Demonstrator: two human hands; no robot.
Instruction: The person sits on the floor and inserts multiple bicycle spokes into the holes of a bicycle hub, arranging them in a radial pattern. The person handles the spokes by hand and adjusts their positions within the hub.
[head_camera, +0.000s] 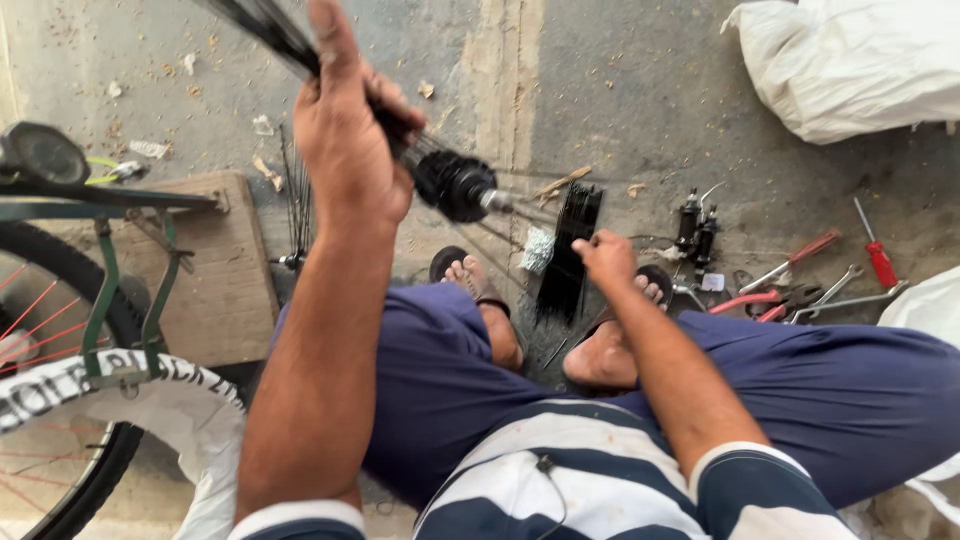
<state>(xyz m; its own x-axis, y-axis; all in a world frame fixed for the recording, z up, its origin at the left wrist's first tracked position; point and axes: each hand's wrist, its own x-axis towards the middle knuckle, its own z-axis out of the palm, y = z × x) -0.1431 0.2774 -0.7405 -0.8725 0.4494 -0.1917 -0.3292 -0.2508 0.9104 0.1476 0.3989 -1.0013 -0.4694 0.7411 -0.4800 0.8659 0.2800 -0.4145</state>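
My left hand (350, 130) is raised and closed around a bunch of thin black spokes (262, 28) that run into a black wheel hub (456, 184) with a metal axle end. My right hand (604, 256) reaches down with fingers pinched over a pile of loose black spokes (568, 250) lying on the concrete floor between my sandalled feet. Whether it grips one spoke is hard to tell. I sit low, knees apart, in dark blue trousers and a striped shirt.
A bicycle wheel (60, 400) with green fork and wrapped white tyre stands at left beside a wooden board (215, 270). Red-handled pliers (760, 300), screwdrivers (880, 255), spanners and small black hubs (697, 225) lie at right. White sack (850, 60) top right.
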